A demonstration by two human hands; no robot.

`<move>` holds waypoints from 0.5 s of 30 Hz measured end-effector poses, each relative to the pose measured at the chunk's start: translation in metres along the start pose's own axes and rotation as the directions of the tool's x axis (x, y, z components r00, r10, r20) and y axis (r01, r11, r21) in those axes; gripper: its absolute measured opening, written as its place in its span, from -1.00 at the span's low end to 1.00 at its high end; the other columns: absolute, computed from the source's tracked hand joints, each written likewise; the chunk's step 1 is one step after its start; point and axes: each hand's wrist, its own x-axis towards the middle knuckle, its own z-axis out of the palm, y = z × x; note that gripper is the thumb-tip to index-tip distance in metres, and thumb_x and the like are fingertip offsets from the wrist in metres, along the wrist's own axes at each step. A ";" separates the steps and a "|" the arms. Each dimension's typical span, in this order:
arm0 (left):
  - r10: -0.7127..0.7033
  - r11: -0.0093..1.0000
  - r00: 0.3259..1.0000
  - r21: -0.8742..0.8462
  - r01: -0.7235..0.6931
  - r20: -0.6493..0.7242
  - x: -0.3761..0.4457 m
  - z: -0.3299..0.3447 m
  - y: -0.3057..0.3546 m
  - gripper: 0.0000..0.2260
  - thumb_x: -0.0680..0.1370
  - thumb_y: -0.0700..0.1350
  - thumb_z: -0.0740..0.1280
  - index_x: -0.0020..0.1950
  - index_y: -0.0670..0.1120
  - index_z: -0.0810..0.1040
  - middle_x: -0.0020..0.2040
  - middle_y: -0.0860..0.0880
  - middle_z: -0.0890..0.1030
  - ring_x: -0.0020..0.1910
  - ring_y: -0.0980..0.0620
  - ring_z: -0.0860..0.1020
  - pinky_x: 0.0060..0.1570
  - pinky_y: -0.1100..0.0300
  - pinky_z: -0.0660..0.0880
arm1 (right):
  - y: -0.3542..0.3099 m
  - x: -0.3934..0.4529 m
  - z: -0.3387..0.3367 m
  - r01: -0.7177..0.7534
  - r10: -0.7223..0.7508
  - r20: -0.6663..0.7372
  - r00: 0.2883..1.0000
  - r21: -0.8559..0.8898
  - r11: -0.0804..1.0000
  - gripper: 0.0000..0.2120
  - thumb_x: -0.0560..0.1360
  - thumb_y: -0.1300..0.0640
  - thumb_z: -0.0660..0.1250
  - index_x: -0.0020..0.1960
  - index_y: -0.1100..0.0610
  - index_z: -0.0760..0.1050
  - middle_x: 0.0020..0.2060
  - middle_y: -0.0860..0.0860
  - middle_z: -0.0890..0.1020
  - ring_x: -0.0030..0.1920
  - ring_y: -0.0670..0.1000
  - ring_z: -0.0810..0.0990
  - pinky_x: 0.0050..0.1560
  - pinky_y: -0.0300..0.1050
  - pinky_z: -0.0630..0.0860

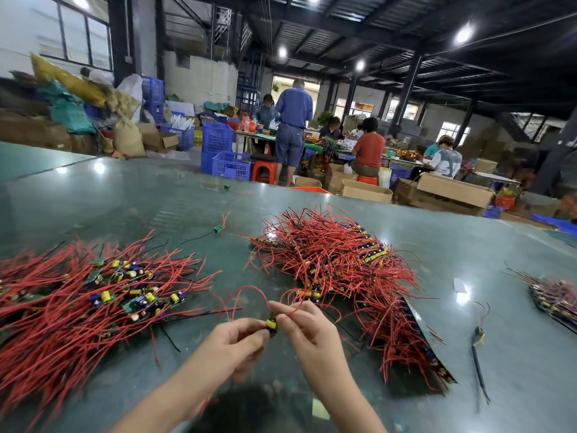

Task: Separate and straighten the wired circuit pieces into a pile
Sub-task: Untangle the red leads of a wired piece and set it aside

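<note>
Above the table (468, 245), between the tangled heap (337, 264) and the loose pile (93, 295), my left hand (237, 339) and right hand (307, 328) pinch one circuit piece (271, 324), fingers curled, probably to straighten its red wire (246, 290).

- My left hand (239, 337) reaches in from below — fingers curled, tips pinched together.
- My right hand (307, 331) sits just beside it, thumb and forefinger pinching, both forearms bare and angled inward.
</note>
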 end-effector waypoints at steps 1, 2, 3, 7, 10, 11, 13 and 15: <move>0.025 0.998 1.000 0.051 -0.026 0.008 0.000 -0.001 0.001 -0.89 0.57 -0.24 0.25 -0.03 -0.17 0.58 -0.51 0.10 0.40 -0.59 0.22 0.24 -0.58 0.42 0.17 | 0.000 0.000 -0.001 0.009 -0.009 0.016 1.000 0.009 1.000 -0.67 0.50 0.26 0.33 0.01 -0.19 0.56 -0.22 -0.07 0.48 -0.17 -0.24 0.48 -0.13 -0.40 0.37; 0.066 0.992 0.998 0.104 -0.068 0.020 0.000 -0.002 0.001 -0.89 0.57 -0.25 0.26 -0.04 -0.16 0.59 -0.54 0.12 0.41 -0.60 0.25 0.27 -0.58 0.45 0.19 | -0.001 0.000 -0.001 0.012 -0.012 0.028 1.000 0.018 1.000 -0.67 0.50 0.27 0.34 0.01 -0.19 0.56 -0.22 -0.08 0.47 -0.17 -0.24 0.47 -0.13 -0.39 0.38; 0.110 0.980 0.993 0.160 -0.114 0.034 0.000 -0.003 0.002 -0.89 0.56 -0.26 0.28 -0.06 -0.16 0.60 -0.53 0.13 0.47 -0.56 0.29 0.35 -0.54 0.49 0.25 | -0.001 0.000 -0.001 0.011 -0.012 0.038 0.999 0.024 1.000 -0.66 0.49 0.27 0.35 0.00 -0.19 0.56 -0.22 -0.08 0.47 -0.18 -0.23 0.47 -0.14 -0.37 0.38; 0.182 0.925 0.980 0.323 -0.199 0.083 -0.002 -0.013 0.005 -0.79 0.50 -0.25 0.38 -0.17 0.05 0.70 -0.28 0.05 0.63 -0.26 0.19 0.49 -0.21 0.34 0.40 | -0.006 -0.001 -0.004 -0.017 0.011 0.104 0.995 0.060 0.998 -0.73 0.45 0.27 0.40 -0.10 -0.13 0.61 -0.22 -0.09 0.53 -0.20 -0.21 0.50 -0.15 -0.31 0.40; 0.229 0.845 0.968 0.473 -0.252 0.106 0.002 -0.021 0.000 -0.64 0.48 -0.18 0.43 -0.16 0.36 0.64 -0.35 0.09 0.58 -0.34 0.20 0.41 -0.27 0.21 0.36 | -0.007 0.000 -0.009 -0.054 0.039 0.203 0.978 0.067 0.996 -0.72 0.42 0.28 0.43 -0.13 -0.12 0.61 -0.21 -0.09 0.55 -0.16 -0.18 0.51 -0.10 -0.24 0.42; 0.241 0.813 0.965 0.522 -0.258 0.102 0.003 -0.024 -0.001 -0.62 0.47 -0.14 0.44 -0.15 0.42 0.60 -0.37 0.09 0.57 -0.36 0.19 0.38 -0.30 0.19 0.34 | -0.008 0.000 -0.010 -0.067 0.051 0.236 0.970 0.063 0.996 -0.73 0.41 0.27 0.44 -0.12 -0.12 0.61 -0.21 -0.09 0.55 -0.15 -0.13 0.50 -0.08 -0.21 0.42; 0.247 0.766 0.964 0.590 -0.256 0.098 0.003 -0.029 0.000 -0.60 0.46 -0.09 0.45 -0.12 0.50 0.54 -0.46 0.11 0.49 -0.43 0.20 0.30 -0.37 0.19 0.27 | -0.009 -0.001 -0.010 -0.080 0.058 0.271 0.961 0.068 0.994 -0.74 0.39 0.27 0.46 -0.14 -0.11 0.62 -0.21 -0.08 0.55 -0.17 -0.08 0.49 -0.10 -0.20 0.41; 0.251 0.736 0.962 0.625 -0.259 0.102 0.002 -0.030 0.002 -0.56 0.45 -0.06 0.45 -0.12 0.56 0.49 -0.53 0.12 0.36 -0.48 0.18 0.21 -0.42 0.24 0.15 | -0.009 -0.002 -0.009 -0.064 0.042 0.265 0.963 0.075 0.995 -0.70 0.36 0.28 0.49 -0.18 -0.15 0.61 -0.22 -0.07 0.54 -0.18 -0.06 0.48 -0.11 -0.18 0.40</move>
